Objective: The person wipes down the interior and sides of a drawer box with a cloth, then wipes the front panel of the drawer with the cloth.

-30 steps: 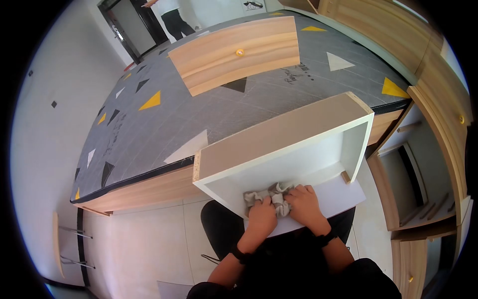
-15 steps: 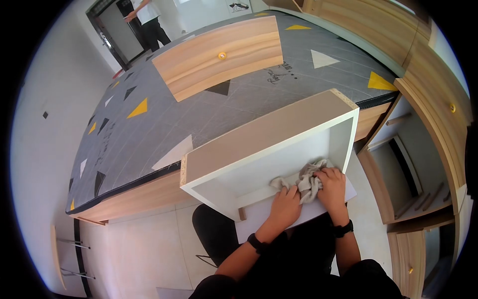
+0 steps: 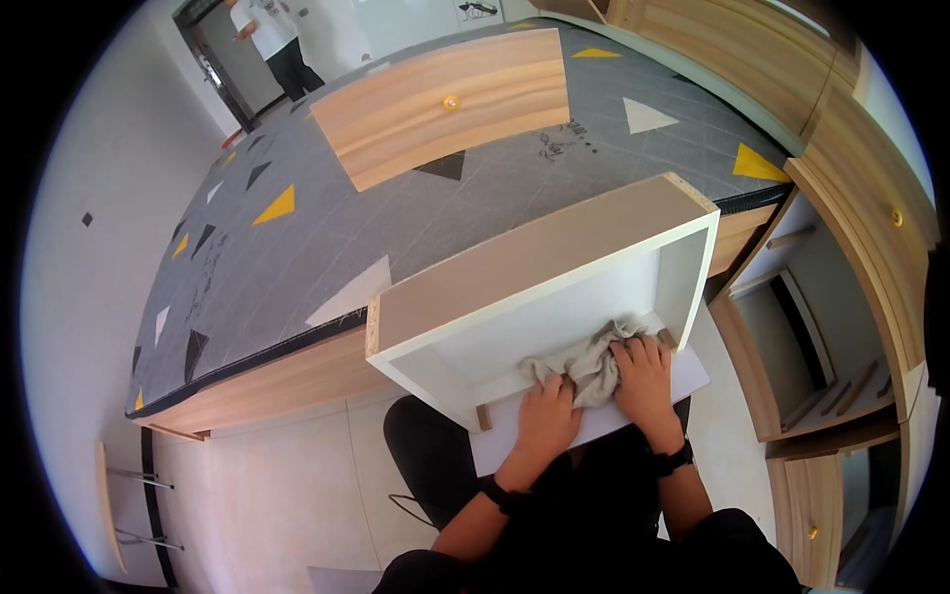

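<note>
A white drawer box (image 3: 534, 267) with bare chipboard edges stands tilted over my lap, its open side toward me. Against its lower inner panel lies a crumpled grey-beige cloth (image 3: 592, 368). My left hand (image 3: 547, 418) grips the left end of the cloth with curled fingers. On the right end, my right hand (image 3: 645, 381) is closed over the bunched fabric. Small brown wooden blocks (image 3: 483, 417) sit at the lower corners of the box.
A wooden drawer front (image 3: 445, 104) with a yellow knob lies on the grey patterned mattress (image 3: 257, 287). Open wooden cabinets (image 3: 792, 327) stand at the right. A person (image 3: 269, 40) stands beyond the bed, by the door. A folding-legged board (image 3: 114, 505) leans at the far left.
Both hands and the cloth moved right along the box over the last second, then slightly back left. The person beyond the bed has shifted left and turned.
</note>
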`<state>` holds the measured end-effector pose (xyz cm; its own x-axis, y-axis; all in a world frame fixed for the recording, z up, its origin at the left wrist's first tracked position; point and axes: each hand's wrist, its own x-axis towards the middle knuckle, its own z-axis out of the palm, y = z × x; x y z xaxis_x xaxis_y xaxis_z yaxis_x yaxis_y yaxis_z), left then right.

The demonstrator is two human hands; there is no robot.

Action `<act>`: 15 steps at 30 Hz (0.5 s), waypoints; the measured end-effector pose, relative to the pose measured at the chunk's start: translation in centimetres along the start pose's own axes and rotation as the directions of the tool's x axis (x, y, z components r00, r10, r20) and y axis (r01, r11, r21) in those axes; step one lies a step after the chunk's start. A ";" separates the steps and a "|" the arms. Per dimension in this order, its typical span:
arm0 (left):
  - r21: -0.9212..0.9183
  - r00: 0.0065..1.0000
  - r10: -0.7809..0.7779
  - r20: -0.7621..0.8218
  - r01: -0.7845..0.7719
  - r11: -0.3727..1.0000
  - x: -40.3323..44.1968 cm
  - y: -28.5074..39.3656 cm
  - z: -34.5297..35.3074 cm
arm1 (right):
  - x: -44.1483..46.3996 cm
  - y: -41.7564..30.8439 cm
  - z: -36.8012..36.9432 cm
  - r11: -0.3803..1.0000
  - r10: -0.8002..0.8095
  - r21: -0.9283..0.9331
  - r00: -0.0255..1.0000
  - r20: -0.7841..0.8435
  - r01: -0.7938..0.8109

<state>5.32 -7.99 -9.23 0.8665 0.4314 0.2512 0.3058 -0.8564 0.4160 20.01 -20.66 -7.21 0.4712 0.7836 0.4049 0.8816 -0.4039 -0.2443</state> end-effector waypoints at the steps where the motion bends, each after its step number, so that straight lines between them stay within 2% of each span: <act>1: -0.002 1.000 -0.003 -0.001 0.003 1.000 -0.2 -0.3 -0.5 | 0.0 0.1 -0.9 1.000 -0.003 -0.001 1.000 0.003 0.003; 3: 0.053 0.988 0.017 -0.152 -0.010 0.999 -0.6 -0.7 -1.9 | 0.2 0.3 -3.1 0.926 -0.017 0.377 0.995 0.097 -0.021; 4: 0.096 0.971 0.078 -0.225 -0.058 0.994 -0.5 -0.8 -3.3 | 0.4 0.4 -4.1 0.926 -0.022 0.377 0.995 0.096 -0.016; 6: 0.057 0.958 0.090 -0.273 -0.077 0.995 -0.7 -0.4 -5.5 | 0.5 0.4 -6.0 0.728 0.054 0.675 0.992 0.113 -0.117; 7: 0.019 0.940 0.108 -0.324 -0.107 0.994 -0.7 -0.3 -6.5 | 0.5 0.7 -6.5 0.727 0.049 0.677 0.992 0.112 -0.113; 9: 0.016 0.930 0.111 -0.349 -0.113 0.993 -1.0 -0.5 -7.8 | 0.4 1.4 -7.1 0.577 0.090 0.807 0.992 0.092 -0.127; 10: 0.007 0.922 0.116 -0.370 -0.121 0.993 -1.2 -0.7 -8.4 | 0.6 1.3 -7.5 0.660 0.082 0.748 0.996 0.027 -0.074; 13: 0.060 0.878 0.189 -0.440 -0.181 0.982 -1.3 -1.1 -9.6 | 1.2 0.1 -8.2 0.708 0.066 0.704 0.998 0.019 -0.060; 14: 0.057 0.879 0.187 -0.439 -0.180 0.982 -1.4 -1.2 -10.1 | 1.2 -0.2 -8.5 0.709 0.067 0.703 0.998 0.022 -0.063; 15: 0.081 0.879 0.211 -0.427 -0.195 0.977 -1.7 -1.4 -10.7 | 1.2 -0.5 -8.8 0.622 0.063 0.781 0.998 0.021 -0.056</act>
<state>-0.74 -4.51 -0.88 0.6581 0.3195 0.6817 0.1619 -0.9444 0.2863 20.32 -23.70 1.16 0.5254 0.7662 0.3699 0.4999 0.0738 -0.8629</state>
